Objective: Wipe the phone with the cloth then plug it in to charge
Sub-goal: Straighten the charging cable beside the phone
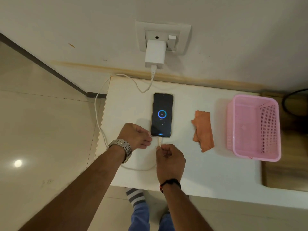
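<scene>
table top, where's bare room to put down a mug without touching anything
Bare patches on the table: the near right stretch in front of the cloth and pink basket, and the strip between phone and cloth. It is crowded below the phone, where the cable and both hands meet.

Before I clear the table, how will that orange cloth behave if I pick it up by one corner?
The cloth lies crumpled and folded on the table, so it is probably limp and would drape. It looks thin, so likely very light. Its ragged edges suggest soft fabric that should not slip from a pinch.
</scene>
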`<state>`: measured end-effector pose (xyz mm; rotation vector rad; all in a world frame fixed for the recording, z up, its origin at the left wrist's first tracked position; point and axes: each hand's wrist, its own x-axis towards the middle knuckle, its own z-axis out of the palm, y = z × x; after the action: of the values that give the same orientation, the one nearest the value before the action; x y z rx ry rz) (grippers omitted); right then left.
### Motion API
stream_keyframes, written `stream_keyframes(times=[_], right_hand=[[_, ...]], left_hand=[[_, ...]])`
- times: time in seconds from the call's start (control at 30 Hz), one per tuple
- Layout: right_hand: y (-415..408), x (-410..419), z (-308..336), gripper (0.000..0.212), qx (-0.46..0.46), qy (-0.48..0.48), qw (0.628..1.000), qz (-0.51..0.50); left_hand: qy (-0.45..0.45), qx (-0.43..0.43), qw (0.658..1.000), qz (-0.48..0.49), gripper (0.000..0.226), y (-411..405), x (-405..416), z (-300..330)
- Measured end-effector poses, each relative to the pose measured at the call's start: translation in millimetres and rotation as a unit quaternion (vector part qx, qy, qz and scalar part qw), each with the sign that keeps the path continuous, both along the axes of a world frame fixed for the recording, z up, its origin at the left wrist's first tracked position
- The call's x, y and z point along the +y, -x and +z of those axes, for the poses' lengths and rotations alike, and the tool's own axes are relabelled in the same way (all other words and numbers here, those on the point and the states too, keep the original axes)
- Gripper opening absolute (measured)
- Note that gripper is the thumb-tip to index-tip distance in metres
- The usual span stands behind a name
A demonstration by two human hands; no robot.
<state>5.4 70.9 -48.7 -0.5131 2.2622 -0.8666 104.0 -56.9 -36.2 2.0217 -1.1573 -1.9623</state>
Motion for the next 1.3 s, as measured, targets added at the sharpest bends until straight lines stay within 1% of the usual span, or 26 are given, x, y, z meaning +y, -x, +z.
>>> stream_keyframes(times=[0.1, 0.13, 0.23, 0.57, 0.6, 0.63, 0.7, 0.77, 0.8, 0.87, 0.97, 1.07, 1.13, 1.3], right_hand=[[-1, -2, -1, 0.009, 0.017, -0.017, 1.0, 0.004], [-2, -2, -1, 0.01, 0.021, -0.023, 1.0, 0.003], [-5, -2, -1, 0.014, 0.024, -0.035, 0.999, -0.008], [-2, -4, 1, 0.011, 0.008, -0.041, 0.999, -0.008], [-1, -4, 1, 0.01, 0.007, -0.039, 0.999, -0.006], [0, -3, 2, 0.01, 0.004, -0.035, 0.999, -0.004], [2, -2, 2, 0.011, 0.001, -0.029, 1.0, 0.002], [3, -2, 3, 0.011, 0.005, -0.034, 0.999, 0.011], [4, -3, 3, 0.011, 0.008, -0.036, 0.999, 0.014], [5, -4, 4, 0.011, 0.011, -0.039, 0.999, 0.014], [5, -5, 4, 0.011, 0.013, -0.038, 0.999, 0.014], [4, -5, 3, 0.01, 0.012, -0.037, 0.999, 0.012], [5, -5, 2, 0.01, 0.012, -0.034, 0.999, 0.012], [6, -3, 1, 0.012, 0.008, -0.029, 0.999, 0.015]], left_hand=[[0.008, -0.027, 1.0, -0.002, 0.006, 1, -1, 0], [0.023, -0.042, 0.999, -0.011, 0.005, 1, -1, 1], [0.091, -0.088, 0.989, -0.078, 0.006, 3, 3, 1], [0.119, -0.098, 0.981, -0.12, 0.01, 4, 7, 10], [0.14, -0.115, 0.973, -0.145, 0.01, 3, 10, 11], [0.167, -0.145, 0.957, -0.186, 0.009, 0, 14, 13], [0.233, -0.213, 0.905, -0.287, 0.007, -11, 37, 19], [0.299, -0.245, 0.847, -0.366, 0.009, -27, 70, 24], [0.316, -0.258, 0.822, -0.397, 0.013, -36, 86, 26], [0.323, -0.276, 0.793, -0.437, 0.02, -52, 112, 27], [0.326, -0.272, 0.788, -0.445, 0.03, -62, 133, 25], [0.327, -0.273, 0.771, -0.475, 0.029, -54, 148, 21], [0.326, -0.269, 0.766, -0.484, 0.03, -47, 156, 18], [0.324, -0.263, 0.79, -0.449, 0.027, -47, 163, 8]])
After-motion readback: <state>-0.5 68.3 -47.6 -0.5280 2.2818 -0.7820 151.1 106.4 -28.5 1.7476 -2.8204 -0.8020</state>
